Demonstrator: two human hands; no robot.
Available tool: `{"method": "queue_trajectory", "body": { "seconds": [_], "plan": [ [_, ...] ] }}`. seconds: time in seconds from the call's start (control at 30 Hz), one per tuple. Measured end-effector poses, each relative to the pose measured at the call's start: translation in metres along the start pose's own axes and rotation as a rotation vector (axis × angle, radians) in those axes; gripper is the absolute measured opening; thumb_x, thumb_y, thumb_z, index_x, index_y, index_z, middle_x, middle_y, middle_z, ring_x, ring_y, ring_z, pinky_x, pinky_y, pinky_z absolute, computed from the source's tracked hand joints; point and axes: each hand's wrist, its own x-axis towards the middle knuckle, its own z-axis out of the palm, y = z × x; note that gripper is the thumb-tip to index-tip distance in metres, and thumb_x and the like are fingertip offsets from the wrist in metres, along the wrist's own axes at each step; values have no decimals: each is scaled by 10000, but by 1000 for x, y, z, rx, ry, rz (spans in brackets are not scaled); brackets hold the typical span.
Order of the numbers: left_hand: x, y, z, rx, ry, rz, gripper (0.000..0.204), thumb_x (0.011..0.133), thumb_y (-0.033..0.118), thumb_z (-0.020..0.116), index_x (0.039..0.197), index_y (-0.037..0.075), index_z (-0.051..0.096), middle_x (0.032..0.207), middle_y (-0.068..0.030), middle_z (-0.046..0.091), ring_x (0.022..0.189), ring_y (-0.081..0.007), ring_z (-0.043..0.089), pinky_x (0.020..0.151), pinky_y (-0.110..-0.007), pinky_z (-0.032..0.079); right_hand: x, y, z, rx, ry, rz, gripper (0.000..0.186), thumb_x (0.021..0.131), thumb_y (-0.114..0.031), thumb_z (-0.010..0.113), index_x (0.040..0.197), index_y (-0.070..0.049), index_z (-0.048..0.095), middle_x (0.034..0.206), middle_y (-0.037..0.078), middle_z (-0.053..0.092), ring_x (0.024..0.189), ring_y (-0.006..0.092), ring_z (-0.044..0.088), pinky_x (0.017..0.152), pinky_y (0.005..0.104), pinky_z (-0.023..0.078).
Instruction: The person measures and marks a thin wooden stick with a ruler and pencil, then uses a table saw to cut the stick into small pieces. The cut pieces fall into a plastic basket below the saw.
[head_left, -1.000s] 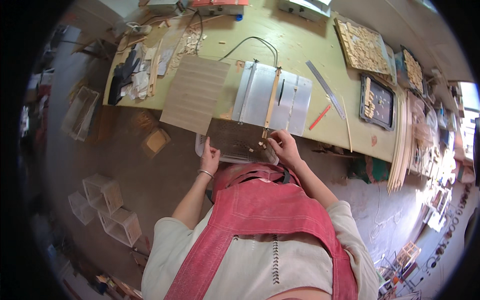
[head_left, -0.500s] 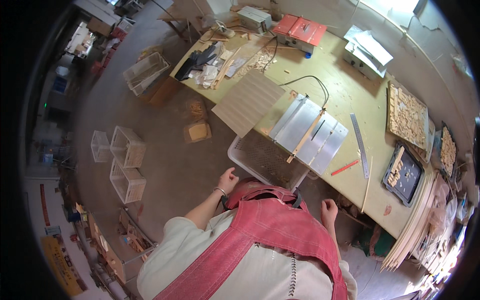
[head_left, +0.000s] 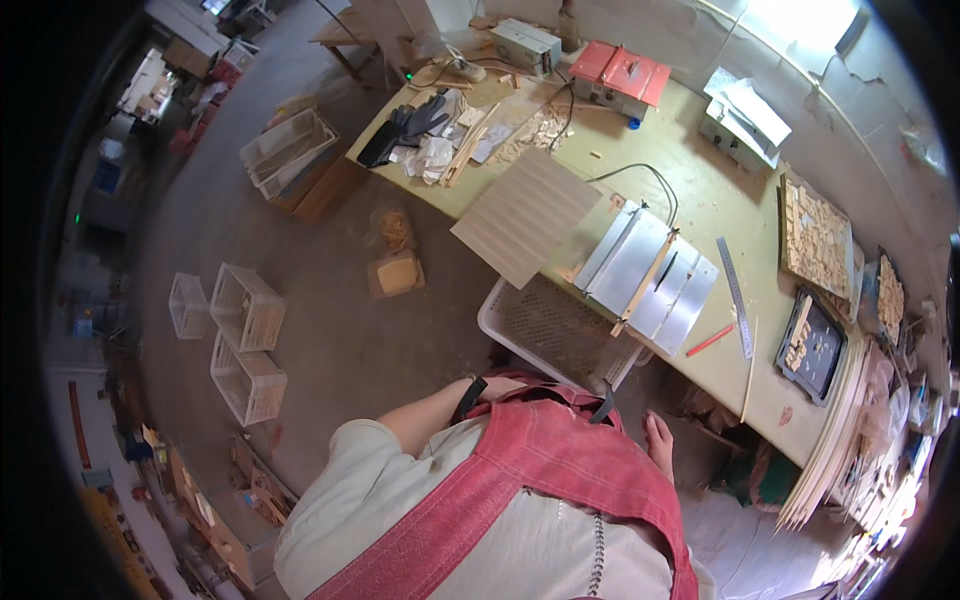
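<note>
My left hand (head_left: 500,387) lies against the front of my red apron (head_left: 570,450), its fingers mostly hidden by the cloth. A dark band (head_left: 471,397) sits on that wrist. At my right side my right hand (head_left: 658,442) hangs beside the apron, fingers loosely apart and nothing seen in them. In front of me stands a small table saw (head_left: 650,280) with a silvery top and a wooden strip fence (head_left: 645,285). Left of it a flat grooved board (head_left: 527,215) juts over the table edge. Neither hand touches the table.
Under the table edge sits a white plastic basket (head_left: 545,335). On the worktable (head_left: 690,150) lie a steel ruler (head_left: 735,297), a red pen (head_left: 710,340), black gloves (head_left: 403,130) and a dark tray (head_left: 812,345) of wood pieces. White crates (head_left: 247,310) stand on the floor to the left.
My left hand has moved in from the left, where it was held out curled, to the apron front. My right hand has lowered slightly and loosened. The view has shifted a little.
</note>
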Motion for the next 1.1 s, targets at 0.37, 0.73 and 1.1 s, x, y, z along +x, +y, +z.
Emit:
{"method": "queue_trajectory", "body": {
  "seconds": [0.37,0.73,1.1],
  "plan": [
    [-52,5,-80,-805,130,-323,568,1162,400,484,1589,25,489,1608,-77,531,1413,-177,547,1188,-351,450,-30,72,150,10,-272,371,477,1112,-341,618,1422,20,658,1319,87,736,1172,176,664,1032,340,521],
    [-42,-13,-88,-169,-140,-239,558,1147,467,487,1494,49,619,1523,-126,622,1416,-235,554,1220,-368,398,-31,-11,222,-35,-412,263,477,1085,-353,660,1366,31,697,1273,108,754,1140,176,675,1007,333,528],
    [-178,-25,-181,-125,969,-591,454,979,196,760,1395,42,663,1056,-26,762,957,-120,710,871,-313,595,-39,104,154,-514,73,366,394,972,-285,734,1146,64,786,987,144,803,922,244,733,867,387,579]
  ]
}}
